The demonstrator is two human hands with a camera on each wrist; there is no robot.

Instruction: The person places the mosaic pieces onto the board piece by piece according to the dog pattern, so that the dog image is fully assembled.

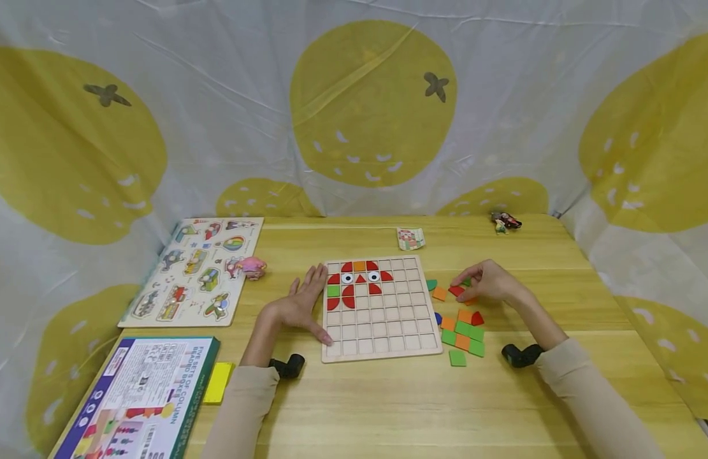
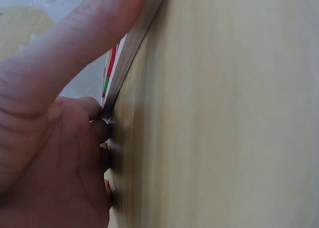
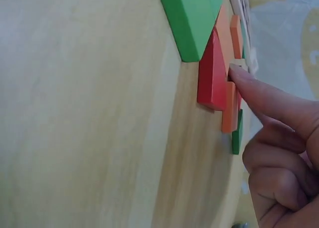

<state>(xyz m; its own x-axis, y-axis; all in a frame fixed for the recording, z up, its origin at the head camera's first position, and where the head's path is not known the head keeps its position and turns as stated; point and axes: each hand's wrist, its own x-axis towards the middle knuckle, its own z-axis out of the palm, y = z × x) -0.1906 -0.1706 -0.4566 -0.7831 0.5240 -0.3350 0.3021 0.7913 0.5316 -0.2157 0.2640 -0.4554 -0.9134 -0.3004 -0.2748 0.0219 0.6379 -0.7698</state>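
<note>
A square wooden grid board (image 1: pixel 388 325) lies on the table, with red, orange and green tiles and two eye tiles in its upper left cells. My left hand (image 1: pixel 299 309) is spread along the board's left edge, its thumb on the lower left corner; the left wrist view shows the fingers beside the board's side (image 2: pixel 127 58). Right of the board, my right hand (image 1: pixel 488 282) pinches a red tile (image 1: pixel 456 291) between thumb and forefinger. In the right wrist view its other fingers are curled, and orange tiles (image 3: pixel 230 108) partly hide the pinched tile.
Loose green tiles (image 1: pixel 476 333), orange tiles and a red one lie right of the board. A small pattern card (image 1: pixel 411 239) is behind it. At left are a picture puzzle board (image 1: pixel 193 271), a pink toy (image 1: pixel 252 267), a box (image 1: pixel 153 389) and a yellow block (image 1: pixel 218 383).
</note>
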